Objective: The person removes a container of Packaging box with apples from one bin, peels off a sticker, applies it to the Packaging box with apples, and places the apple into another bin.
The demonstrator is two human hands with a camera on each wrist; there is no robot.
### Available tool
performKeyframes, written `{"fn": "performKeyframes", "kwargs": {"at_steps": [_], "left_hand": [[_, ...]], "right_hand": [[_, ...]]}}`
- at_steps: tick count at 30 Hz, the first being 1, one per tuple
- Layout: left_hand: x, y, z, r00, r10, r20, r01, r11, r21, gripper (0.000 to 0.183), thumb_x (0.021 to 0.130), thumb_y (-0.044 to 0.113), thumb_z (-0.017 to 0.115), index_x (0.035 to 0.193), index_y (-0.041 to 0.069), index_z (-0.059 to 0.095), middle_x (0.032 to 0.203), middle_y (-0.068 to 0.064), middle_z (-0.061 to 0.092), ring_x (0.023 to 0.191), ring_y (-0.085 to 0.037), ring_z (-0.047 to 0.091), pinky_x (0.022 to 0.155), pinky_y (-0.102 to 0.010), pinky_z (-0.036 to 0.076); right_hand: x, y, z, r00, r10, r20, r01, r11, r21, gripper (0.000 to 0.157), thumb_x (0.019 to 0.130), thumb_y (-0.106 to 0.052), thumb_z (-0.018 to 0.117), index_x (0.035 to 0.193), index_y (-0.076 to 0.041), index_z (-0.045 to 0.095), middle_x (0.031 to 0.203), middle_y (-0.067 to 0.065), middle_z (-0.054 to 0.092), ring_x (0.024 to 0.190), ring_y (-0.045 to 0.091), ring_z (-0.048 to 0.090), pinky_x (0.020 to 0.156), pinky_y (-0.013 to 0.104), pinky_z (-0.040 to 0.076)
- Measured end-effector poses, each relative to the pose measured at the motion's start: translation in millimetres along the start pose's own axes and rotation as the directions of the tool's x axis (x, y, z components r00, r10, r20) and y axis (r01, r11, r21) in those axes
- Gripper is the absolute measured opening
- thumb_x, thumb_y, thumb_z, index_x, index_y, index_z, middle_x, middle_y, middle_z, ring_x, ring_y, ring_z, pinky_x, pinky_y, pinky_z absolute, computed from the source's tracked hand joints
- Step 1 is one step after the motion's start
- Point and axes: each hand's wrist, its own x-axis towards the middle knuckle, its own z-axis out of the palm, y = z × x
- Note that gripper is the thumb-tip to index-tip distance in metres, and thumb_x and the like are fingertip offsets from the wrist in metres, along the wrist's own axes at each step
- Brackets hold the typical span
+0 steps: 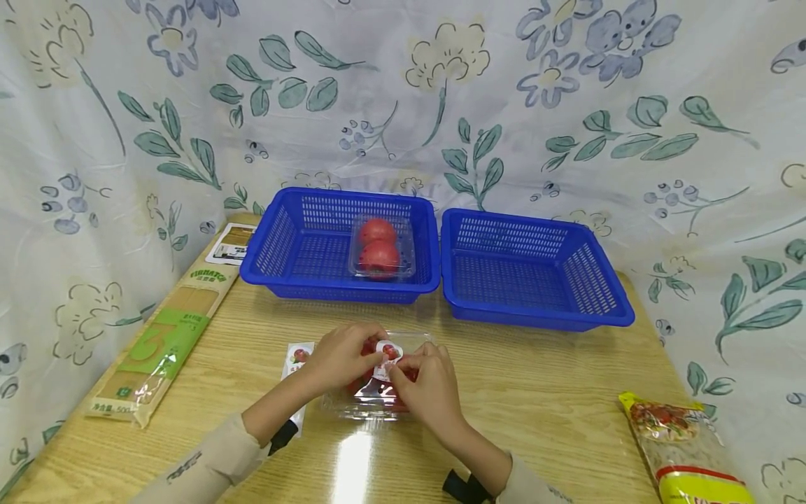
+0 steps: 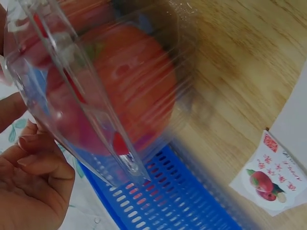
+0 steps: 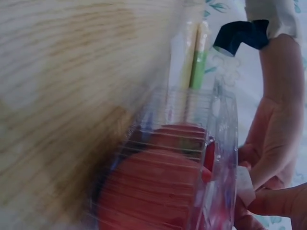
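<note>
A clear plastic box [image 1: 368, 402] of red, tomato-like fruit [image 2: 139, 86] stands on the table in front of the person. Over its lid is a white sticker [image 1: 387, 369] printed with red fruit. My left hand [image 1: 345, 357] pinches the sticker's left edge between thumb and fingers. From the other side my right hand [image 1: 431, 385] pinches its lower right edge with curled fingers. The right wrist view shows the sticker [image 3: 245, 187] between the two hands' fingertips, beside the box's lid. A strip with another fruit sticker [image 2: 271, 179] lies left of the box, partly behind the left forearm.
Behind the box stand two blue baskets; the left basket [image 1: 302, 290] holds a clear box of red fruit [image 1: 380, 255], the right basket [image 1: 535, 315] stands beside it. A spaghetti pack [image 1: 170, 336] lies at the left edge, a yellow-topped food bag [image 1: 686, 448] at the right. Floral cloth [image 1: 403, 105] hangs behind.
</note>
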Motion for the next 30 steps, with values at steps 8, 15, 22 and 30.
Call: {"fn": "performKeyframes", "kwargs": {"at_steps": [8, 15, 22, 30], "left_hand": [[-0.8, 6.5, 1.9, 0.998, -0.03, -0.047, 0.032, 0.998, 0.054, 0.016, 0.08, 0.012, 0.076, 0.096, 0.015, 0.072, 0.07, 0.008, 0.059, 0.067, -0.01, 0.052, 0.058, -0.03, 0.043], [0.3, 8.3, 1.6, 0.997, -0.075, -0.034, 0.077, 0.996, 0.041, 0.016, 0.08, 0.014, 0.076, 0.095, 0.015, 0.072, 0.067, 0.01, 0.057, 0.063, -0.01, 0.05, 0.054, -0.029, 0.04], [3.3, 6.1, 1.5, 0.995, -0.101, 0.001, 0.101, 0.995, -0.022, 0.018, 0.082, 0.015, 0.074, 0.099, 0.014, 0.073, 0.066, 0.011, 0.056, 0.06, -0.008, 0.048, 0.054, -0.027, 0.037], [6.7, 2.0, 3.3, 0.988, -0.152, 0.042, 0.156, 0.98, -0.122, 0.022, 0.082, 0.013, 0.073, 0.104, 0.011, 0.073, 0.069, 0.008, 0.057, 0.056, -0.009, 0.047, 0.052, -0.027, 0.034]], "right_hand": [[4.0, 0.8, -3.1, 1.0, -0.008, 0.011, 0.008, 0.999, -0.033, 0.011, 0.079, -0.016, 0.072, 0.074, -0.013, 0.081, 0.078, -0.002, 0.064, 0.076, 0.013, 0.047, 0.074, 0.031, 0.034], [2.9, 1.8, -2.6, 1.0, -0.028, -0.007, 0.027, 0.996, -0.081, 0.011, 0.08, -0.019, 0.074, 0.072, -0.013, 0.08, 0.075, -0.004, 0.062, 0.073, 0.012, 0.045, 0.072, 0.03, 0.033], [2.7, 5.4, -1.8, 1.0, -0.029, -0.002, 0.029, 0.997, -0.075, 0.013, 0.08, -0.016, 0.074, 0.067, -0.014, 0.076, 0.071, -0.005, 0.058, 0.072, 0.011, 0.043, 0.073, 0.031, 0.034], [6.2, 8.6, -3.6, 0.999, -0.008, 0.035, 0.008, 1.0, -0.006, 0.014, 0.077, -0.01, 0.071, 0.063, -0.013, 0.074, 0.066, -0.005, 0.052, 0.07, 0.011, 0.042, 0.073, 0.03, 0.034]]}}
